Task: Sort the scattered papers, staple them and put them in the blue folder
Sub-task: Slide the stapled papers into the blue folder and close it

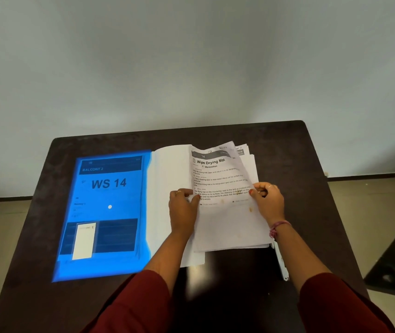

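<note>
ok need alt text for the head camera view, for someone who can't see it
Both hands, left hand and right hand, grip the sides of a printed sheet headed "Wipe Drying Mat", atop a loose stack of papers on a dark table. An open blue folder marked "WS 14" lies to their left.
</note>
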`<state>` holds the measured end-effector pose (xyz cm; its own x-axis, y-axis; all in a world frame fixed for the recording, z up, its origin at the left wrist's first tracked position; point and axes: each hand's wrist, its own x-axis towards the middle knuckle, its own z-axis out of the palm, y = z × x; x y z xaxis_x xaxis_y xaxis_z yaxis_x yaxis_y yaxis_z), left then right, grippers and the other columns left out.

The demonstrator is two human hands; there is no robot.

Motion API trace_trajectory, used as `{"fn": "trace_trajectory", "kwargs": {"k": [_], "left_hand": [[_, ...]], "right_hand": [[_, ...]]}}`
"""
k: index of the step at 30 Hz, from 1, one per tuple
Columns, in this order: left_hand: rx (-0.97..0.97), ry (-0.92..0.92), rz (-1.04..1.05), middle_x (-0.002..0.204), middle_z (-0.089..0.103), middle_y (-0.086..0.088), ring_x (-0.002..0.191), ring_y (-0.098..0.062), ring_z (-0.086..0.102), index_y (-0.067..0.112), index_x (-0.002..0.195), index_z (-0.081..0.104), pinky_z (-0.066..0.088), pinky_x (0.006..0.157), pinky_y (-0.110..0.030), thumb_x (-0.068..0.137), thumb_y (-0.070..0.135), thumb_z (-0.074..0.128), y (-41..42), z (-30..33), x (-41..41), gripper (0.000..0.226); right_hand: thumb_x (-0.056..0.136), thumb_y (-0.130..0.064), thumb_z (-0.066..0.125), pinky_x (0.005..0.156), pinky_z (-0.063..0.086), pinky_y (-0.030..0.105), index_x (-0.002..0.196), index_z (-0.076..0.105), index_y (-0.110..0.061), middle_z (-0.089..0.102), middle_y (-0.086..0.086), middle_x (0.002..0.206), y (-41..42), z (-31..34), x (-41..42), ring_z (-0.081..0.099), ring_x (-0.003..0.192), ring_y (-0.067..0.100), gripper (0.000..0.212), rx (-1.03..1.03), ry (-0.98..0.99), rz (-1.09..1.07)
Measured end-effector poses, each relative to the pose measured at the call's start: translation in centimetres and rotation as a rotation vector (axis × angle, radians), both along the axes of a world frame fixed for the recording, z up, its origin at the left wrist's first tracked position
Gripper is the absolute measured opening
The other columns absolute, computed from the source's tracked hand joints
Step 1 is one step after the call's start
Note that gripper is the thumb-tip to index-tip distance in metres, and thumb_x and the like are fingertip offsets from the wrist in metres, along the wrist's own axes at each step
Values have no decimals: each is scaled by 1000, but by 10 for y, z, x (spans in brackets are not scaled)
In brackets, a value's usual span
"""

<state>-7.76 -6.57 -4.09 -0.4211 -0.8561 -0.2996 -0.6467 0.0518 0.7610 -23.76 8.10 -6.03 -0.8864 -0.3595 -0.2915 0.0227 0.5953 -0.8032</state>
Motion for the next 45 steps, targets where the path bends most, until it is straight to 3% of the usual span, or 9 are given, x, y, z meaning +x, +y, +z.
{"fn": "trace_trajectory", "kwargs": {"k": [3, 10, 15, 20, 26, 33, 37, 41, 45], "left_hand": [[21, 44, 29, 109, 53, -7, 94, -16, 53, 7, 105, 57, 43, 81, -22, 91, 18, 62, -2, 1, -1, 19], [184, 311, 95, 96, 55, 0, 91, -15, 56, 13, 102, 42, 49, 81, -25, 99, 16, 47, -1, 4, 8, 7], [228, 472, 75, 98, 56, 4, 93, -6, 58, 21, 96, 38, 53, 82, -25, 101, 14, 43, -4, 16, 20, 10], [294, 598, 172, 100, 60, 2, 93, -8, 60, 15, 101, 38, 53, 71, -16, 100, 12, 44, -17, 27, 32, 7], [324, 616, 322, 103, 61, -2, 99, -17, 58, 20, 97, 41, 50, 91, -33, 100, 13, 46, -33, 30, 49, 9], [131, 285, 264, 120, 53, -15, 108, -29, 56, 19, 104, 43, 47, 96, -47, 96, 20, 53, -34, 20, 76, 13], [-104, -328, 197, 152, 18, -18, 140, -38, 17, 7, 146, 22, 18, 112, -60, 87, 35, 65, -42, 13, 102, 78], [54, -651, 143, 156, -19, -15, 143, -37, -17, 7, 149, -12, 4, 106, -71, 70, 61, 72, -47, 9, 124, 127], [153, -651, 113, 156, -21, -15, 143, -37, -18, 5, 149, -14, 7, 105, -72, 75, 58, 68, -44, 5, 133, 122]], "right_hand": [[87, -14, 67, 64, 45, 13, 94, 65, -9, 64, 4, 92, 2, 0, -1, 60, 78, 15, 9, -82, -40, -7], [83, -30, 72, 88, 55, 44, 101, 63, -18, 61, 9, 114, 7, -9, -6, 63, 100, 23, 23, -122, -159, 49], [87, -19, 68, 96, 51, 42, 110, 56, -18, 64, 6, 118, 4, 6, -3, 60, 112, 21, 26, -192, -216, 80], [86, -22, 69, 101, 48, 40, 135, 41, -20, 53, -2, 132, -5, 30, 9, 54, 119, 16, 56, -338, -368, 113], [92, -19, 59, 89, 55, 43, 124, 55, -22, 69, -1, 117, -18, 54, 41, 67, 104, 22, 32, -489, -637, 186], [96, -24, 54, 80, 51, 23, 128, 52, -25, 62, -8, 122, -14, 41, 69, 61, 106, 10, 32, -253, -393, 293], [95, -23, 55, 83, 52, 28, 126, 53, -25, 63, -8, 118, 1, 34, 71, 61, 104, 12, 31, -200, -393, 285], [93, -25, 59, 81, 52, 25, 121, 58, -27, 67, -7, 115, 16, 35, 67, 64, 101, 12, 28, -120, -410, 341], [91, -22, 61, 76, 54, 23, 114, 62, -26, 71, -8, 106, 23, 43, 63, 69, 94, 13, 23, -95, -470, 401]]}}
